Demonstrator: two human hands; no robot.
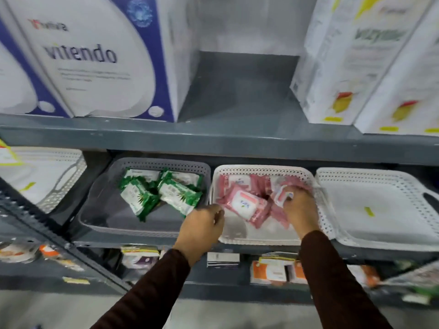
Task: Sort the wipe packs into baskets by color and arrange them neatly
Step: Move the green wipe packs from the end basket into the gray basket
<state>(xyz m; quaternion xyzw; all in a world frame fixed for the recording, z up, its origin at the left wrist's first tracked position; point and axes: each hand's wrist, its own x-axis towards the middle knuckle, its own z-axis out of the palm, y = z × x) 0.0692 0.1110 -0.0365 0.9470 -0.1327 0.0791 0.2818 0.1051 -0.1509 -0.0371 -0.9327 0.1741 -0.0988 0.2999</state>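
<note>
Shelf [213, 138] crowded; right hand [300, 210] gripped pink pack [281, 194], left hand [204, 224] curled, empty; loose pink pile [244, 205] w/ no order could've slumped

Green wipe packs [161, 192] jumbled in grey basket [133, 227]; pink packs [244, 203] heaped in white basket [261, 170]

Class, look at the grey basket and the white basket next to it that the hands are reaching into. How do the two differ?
The grey basket holds green wipe packs; the white basket holds pink wipe packs. The grey basket's packs sit untouched, while the right hand is in the white basket, gripping a pink pack. Both are perforated plastic baskets on the same shelf, with packs lying jumbled.
</note>
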